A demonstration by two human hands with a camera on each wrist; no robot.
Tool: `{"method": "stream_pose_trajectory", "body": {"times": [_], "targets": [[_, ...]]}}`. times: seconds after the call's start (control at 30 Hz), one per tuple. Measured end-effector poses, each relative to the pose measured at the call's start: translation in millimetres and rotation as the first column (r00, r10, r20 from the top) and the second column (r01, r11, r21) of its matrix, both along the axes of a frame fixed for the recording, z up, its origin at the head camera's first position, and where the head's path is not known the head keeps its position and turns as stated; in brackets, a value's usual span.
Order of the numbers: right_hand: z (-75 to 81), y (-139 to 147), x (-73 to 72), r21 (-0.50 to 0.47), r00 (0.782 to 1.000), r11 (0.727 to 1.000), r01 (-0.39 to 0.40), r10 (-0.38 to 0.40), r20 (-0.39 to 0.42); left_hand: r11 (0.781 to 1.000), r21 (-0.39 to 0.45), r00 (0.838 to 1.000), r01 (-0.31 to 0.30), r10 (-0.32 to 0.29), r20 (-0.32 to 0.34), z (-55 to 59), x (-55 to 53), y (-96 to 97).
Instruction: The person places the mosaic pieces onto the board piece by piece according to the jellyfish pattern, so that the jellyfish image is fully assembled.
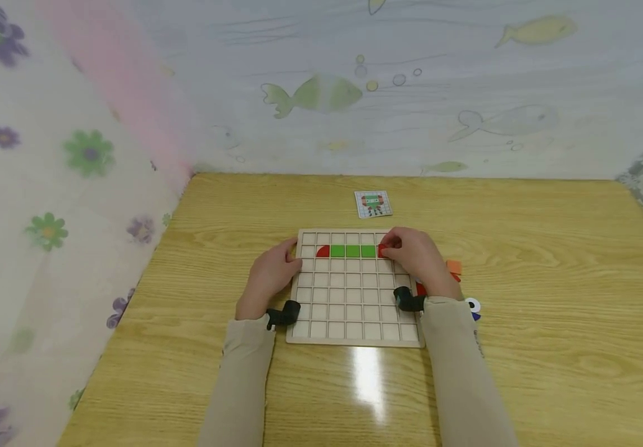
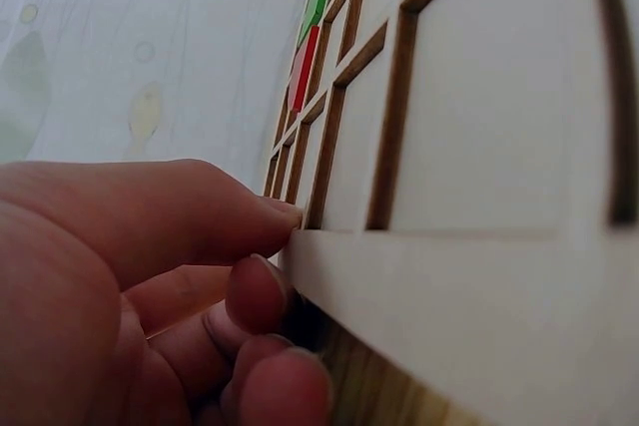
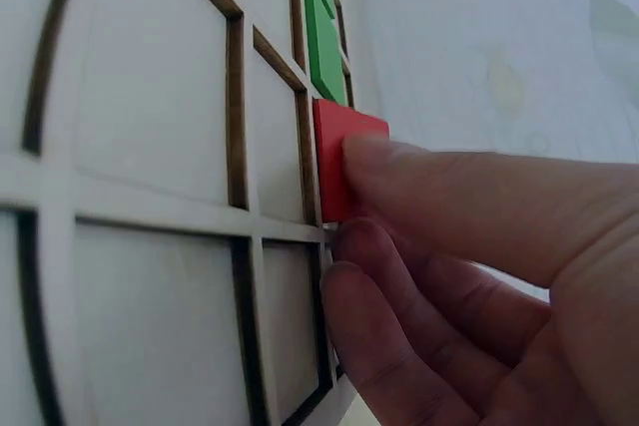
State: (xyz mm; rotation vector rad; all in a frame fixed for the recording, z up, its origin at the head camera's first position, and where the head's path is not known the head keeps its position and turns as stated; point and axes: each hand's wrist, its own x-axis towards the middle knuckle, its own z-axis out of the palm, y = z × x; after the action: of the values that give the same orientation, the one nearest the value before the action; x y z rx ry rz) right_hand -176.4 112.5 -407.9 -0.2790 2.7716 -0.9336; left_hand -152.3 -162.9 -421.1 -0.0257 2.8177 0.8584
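A wooden grid board lies on the table in the head view. Along its second row sit a red quarter-round tile and three green square tiles. My right hand holds a red tile at the right end of that row; its thumb lies on the tile's face and its other fingers curl beside it. In the right wrist view the tile adjoins a green one and stands slightly proud of the grid. My left hand grips the board's left edge, thumb tip at the rim and fingers curled against the side.
A small picture card with a green and red figure on a grid lies behind the board. Right of the board, partly behind my right arm, are an orange tile, red pieces and a white ring-like piece. A painted wall closes off the table's back.
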Motion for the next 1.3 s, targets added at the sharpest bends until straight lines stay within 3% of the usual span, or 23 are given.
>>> {"method": "stream_pose_trajectory", "body": {"times": [0.23, 0.6, 1.0, 1.3], "targets": [[3.5, -5, -2.1, 0.035, 1.000, 0.999, -0.009, 0.009, -0.020, 1.000, 0.000, 1.000, -0.009, 0.009, 0.002, 3.9, -0.1, 0.3], [8.7, 5, 3.1, -0.008, 0.999, 0.999, 0.037, -0.037, 0.010, 0.999, 0.025, 1.000, -0.021, 0.020, 0.018, 4.0, 2.7, -0.1], [16.6, 34, 17.2, -0.024, 0.997, 0.999, 0.033, -0.031, 0.065, 1.000, 0.027, 1.000, -0.013, 0.013, 0.010, 3.1, 2.7, 1.4], [19.5, 58, 27.4, -0.004, 0.998, 0.999, 0.040, -0.040, 0.043, 1.000, 0.007, 1.000, -0.004, 0.004, 0.015, -1.3, 1.1, -0.6]]}}
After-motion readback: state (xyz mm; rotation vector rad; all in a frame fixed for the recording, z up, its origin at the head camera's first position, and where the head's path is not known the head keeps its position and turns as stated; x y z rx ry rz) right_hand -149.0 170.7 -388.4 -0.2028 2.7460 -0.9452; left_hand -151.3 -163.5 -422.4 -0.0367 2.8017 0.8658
